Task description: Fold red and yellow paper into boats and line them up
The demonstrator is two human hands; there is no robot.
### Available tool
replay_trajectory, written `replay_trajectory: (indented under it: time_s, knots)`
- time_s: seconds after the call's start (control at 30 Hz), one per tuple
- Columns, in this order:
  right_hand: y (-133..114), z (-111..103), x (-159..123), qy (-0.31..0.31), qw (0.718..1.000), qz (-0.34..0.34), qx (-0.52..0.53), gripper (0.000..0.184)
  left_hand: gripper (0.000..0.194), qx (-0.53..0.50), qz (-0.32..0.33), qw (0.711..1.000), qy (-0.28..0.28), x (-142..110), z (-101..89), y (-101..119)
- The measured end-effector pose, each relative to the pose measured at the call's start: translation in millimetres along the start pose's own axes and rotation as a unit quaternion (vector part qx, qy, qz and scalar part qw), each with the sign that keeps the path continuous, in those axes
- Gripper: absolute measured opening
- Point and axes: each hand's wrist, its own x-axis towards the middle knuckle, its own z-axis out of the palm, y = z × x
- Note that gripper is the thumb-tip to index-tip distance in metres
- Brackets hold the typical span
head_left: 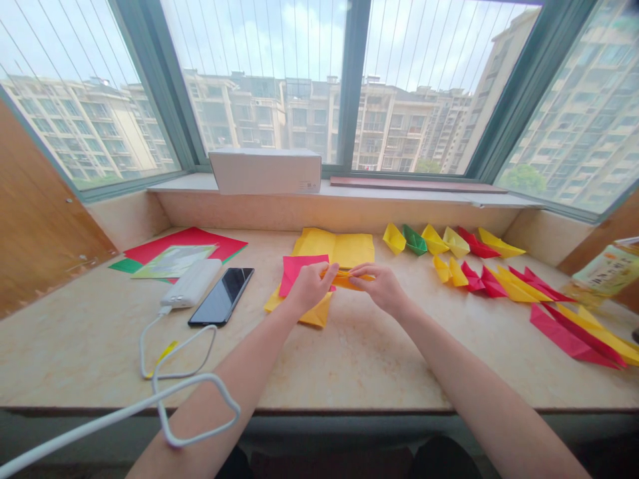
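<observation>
Pinches a folded orange strip (343, 281) at both ends, closing the left hand (313, 285) on its left end and the right hand (378, 285) on its right, thumbs and fingers pressed together over it, with the middle bare between the fingertips. Holds it roughly level over the table (359, 369). Just beyond the grip, shows a yellow sheet (352, 247), creased down the middle and opened out. Just left of the grip, shows a pink sheet (294, 271), partly covered by the left hand and overlapping a gold sheet (316, 317) on the near side of the grip. Farther left, shows a phone (222, 297), dark screen up, then a power bank (192, 283) with a white cable (182, 376) plugged in and looping nearer than the grip, then red paper (200, 235) with a green corner (124, 266) poking out. Right of the grip, shows boats (415, 241) in yellow, green, red and pink, set in rows. Well beyond the grip, shows a white box (264, 173) on the sill (399, 197), before the window (269, 40).
</observation>
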Motion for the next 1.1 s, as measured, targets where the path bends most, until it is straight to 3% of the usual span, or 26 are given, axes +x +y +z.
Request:
replay_trajectory:
  time_s: [0.3, 0.7, 1.1]
  knots:
    - [-7.7, -2.3, -2.3, -0.039, 0.997, 0.034, 0.054, 0.019, 0.053, -0.003, -0.014, 1.0, 0.007, 0.3, 0.4, -0.8]
    - [1.0, -1.3, -0.4, 0.019, 0.997, -0.067, -0.046, 0.01, 0.052, 0.001, -0.009, 1.0, 0.002, -0.3, 0.6, 2.4]
    - [2.0, -4.1, -1.5, -0.002, 0.982, -0.11, -0.153, 0.015, 0.049, 0.071, 0.002, 0.997, 0.013, -0.8, 4.9, -7.1]
